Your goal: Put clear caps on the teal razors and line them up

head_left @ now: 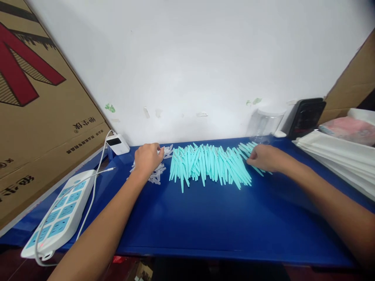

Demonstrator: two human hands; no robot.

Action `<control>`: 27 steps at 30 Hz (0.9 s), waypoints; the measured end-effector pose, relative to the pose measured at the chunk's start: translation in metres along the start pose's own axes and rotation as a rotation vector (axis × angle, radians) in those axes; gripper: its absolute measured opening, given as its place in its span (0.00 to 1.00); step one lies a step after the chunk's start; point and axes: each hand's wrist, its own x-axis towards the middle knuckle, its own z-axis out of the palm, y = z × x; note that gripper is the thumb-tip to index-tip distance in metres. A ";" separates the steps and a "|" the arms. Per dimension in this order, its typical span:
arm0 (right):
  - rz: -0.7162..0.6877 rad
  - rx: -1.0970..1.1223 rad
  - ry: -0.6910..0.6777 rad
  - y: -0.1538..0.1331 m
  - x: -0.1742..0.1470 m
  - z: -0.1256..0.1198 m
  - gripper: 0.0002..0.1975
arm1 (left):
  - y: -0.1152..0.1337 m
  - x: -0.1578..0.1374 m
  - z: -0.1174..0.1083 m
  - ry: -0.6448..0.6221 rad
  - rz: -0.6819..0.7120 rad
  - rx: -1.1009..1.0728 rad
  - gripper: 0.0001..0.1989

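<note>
A broad heap of slim, tapered turquoise plastic sticks lies across the middle of the blue table, most of them pointing towards me. To its left is a pile of small clear plastic caps. My left hand rests over these caps with its fingers curled and closed; whatever they hold is hidden. At the heap's right end, my right hand has thumb and fingers drawn together by a few looser turquoise sticks. Whether one of those sticks is pinched in it does not show.
On the left are a white power strip, a white cable and a small white device against the wall, beside a large cardboard box. A clear jar, a black phone-like object and stacked white sheets stand right.
</note>
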 end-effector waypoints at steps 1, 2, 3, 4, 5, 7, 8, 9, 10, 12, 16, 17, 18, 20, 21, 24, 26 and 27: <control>0.005 -0.001 -0.001 0.001 0.001 0.000 0.18 | -0.001 0.000 0.000 -0.008 -0.004 0.004 0.23; 0.013 0.002 -0.001 0.001 0.001 0.000 0.19 | -0.002 0.001 0.000 -0.015 -0.010 0.007 0.23; 0.026 0.005 -0.002 0.001 0.002 0.000 0.20 | -0.003 0.001 -0.001 -0.023 -0.014 0.010 0.23; 0.038 0.010 -0.005 0.001 0.002 0.000 0.21 | -0.006 0.003 -0.001 -0.031 -0.014 0.012 0.23; 0.044 0.015 -0.008 0.000 0.002 0.000 0.21 | -0.008 0.004 -0.002 -0.040 -0.011 0.014 0.23; 0.044 0.027 0.000 -0.001 0.002 0.000 0.21 | -0.014 0.007 -0.003 -0.075 0.011 0.014 0.21; 0.039 0.033 0.014 -0.002 0.003 0.000 0.21 | -0.016 0.008 -0.004 -0.102 0.035 0.009 0.20; 0.031 0.038 0.035 -0.001 0.003 0.000 0.21 | -0.019 0.009 -0.005 -0.140 0.070 -0.006 0.19; 0.022 0.041 0.065 -0.001 0.004 -0.001 0.20 | -0.020 0.010 -0.007 -0.191 0.113 -0.037 0.18; 0.012 0.058 0.152 0.001 0.004 -0.002 0.19 | -0.022 0.010 -0.010 -0.317 0.217 -0.150 0.17; 0.017 0.104 0.280 0.002 0.003 -0.003 0.16 | -0.023 0.008 -0.017 -0.475 0.360 -0.382 0.17; 0.019 0.110 0.291 0.002 0.003 -0.004 0.15 | -0.023 0.008 -0.018 -0.479 0.373 -0.400 0.17; 0.022 0.112 0.299 0.001 0.002 -0.004 0.15 | -0.024 0.008 -0.019 -0.477 0.380 -0.406 0.16; 0.028 0.121 0.317 -0.002 0.000 -0.005 0.14 | -0.027 0.008 -0.020 -0.469 0.382 -0.412 0.14; 0.030 0.124 0.321 -0.002 -0.001 -0.006 0.14 | -0.029 0.008 -0.020 -0.471 0.381 -0.418 0.13; 0.019 0.136 0.315 -0.003 -0.002 -0.005 0.14 | -0.033 0.009 -0.022 -0.550 0.391 -0.452 0.12; 0.012 0.145 0.307 -0.003 -0.002 -0.005 0.14 | -0.035 0.009 -0.022 -0.628 0.407 -0.472 0.13; 0.013 0.147 0.302 -0.003 -0.002 -0.005 0.14 | -0.036 0.009 -0.021 -0.657 0.410 -0.478 0.14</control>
